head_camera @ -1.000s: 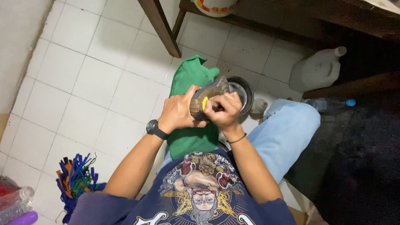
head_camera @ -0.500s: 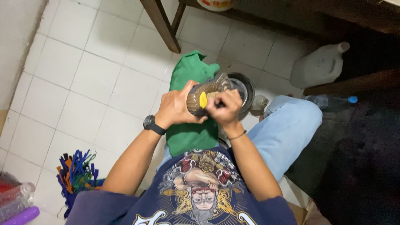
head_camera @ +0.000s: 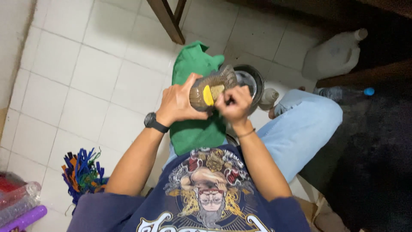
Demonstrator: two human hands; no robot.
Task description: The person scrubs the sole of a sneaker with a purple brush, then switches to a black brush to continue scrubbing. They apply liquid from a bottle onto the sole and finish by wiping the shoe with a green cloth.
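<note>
**Shoe held over the bowl, scrubbing hand blurred**

Your left hand [head_camera: 178,103] is wrapped around a brownish knit shoe [head_camera: 212,88], sole side turned up, with a yellow patch showing near the heel. Your right hand [head_camera: 234,105] is closed into a fist against the shoe at its 4 o'clock side; it seems to pinch something small, but blur hides what.

The likeliest slip, as I judge it: the shoe is gripped at one end only, so a hard stroke could twist it loose and drop it into the metal bowl [head_camera: 253,77] just behind it at 1 o'clock, splashing whatever it holds. The small bottle [head_camera: 269,98] beside the bowl at 3 o'clock could be knocked by your right elbow or knee.

The shoe sits above the green cloth [head_camera: 193,129] on your lap, toe pointing toward 1 o'clock. Its sole looks ribbed, dull and grimy.
</note>
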